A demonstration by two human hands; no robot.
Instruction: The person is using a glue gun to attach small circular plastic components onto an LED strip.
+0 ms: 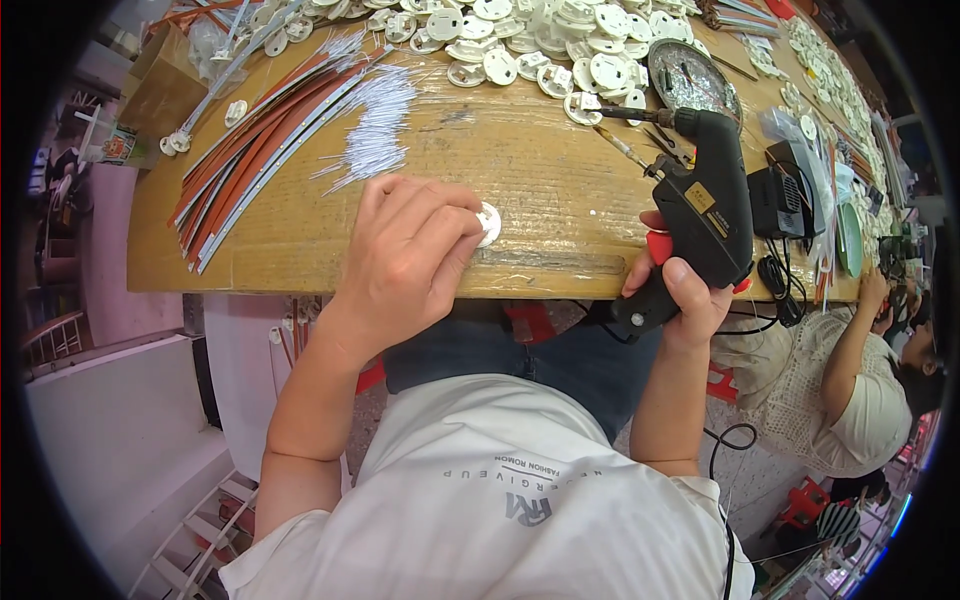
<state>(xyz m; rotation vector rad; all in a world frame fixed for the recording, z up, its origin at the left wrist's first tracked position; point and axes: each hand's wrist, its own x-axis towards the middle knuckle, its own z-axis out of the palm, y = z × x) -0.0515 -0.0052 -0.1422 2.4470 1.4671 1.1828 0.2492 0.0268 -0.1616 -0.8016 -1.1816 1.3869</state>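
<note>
My left hand [405, 245] is closed, its curled fingertips at the left edge of a small round white plastic piece [490, 226] near the table's front edge. The fingers cover part of the piece, so how they grip it is hidden. In my right hand [690, 300] is a black soldering gun [708, 210], held by its handle with fingers around the red trigger [658, 247]. Its thin tip [625, 114] points left, above the table and apart from the piece.
Many similar white plastic pieces [500, 67] are heaped at the back. Short white wires [378, 120] and red and grey strips [270, 150] lie at left. Pliers [672, 146], a round dark dish [690, 75] and a black power unit [783, 200] sit at right; a co-worker [840, 390] is beyond.
</note>
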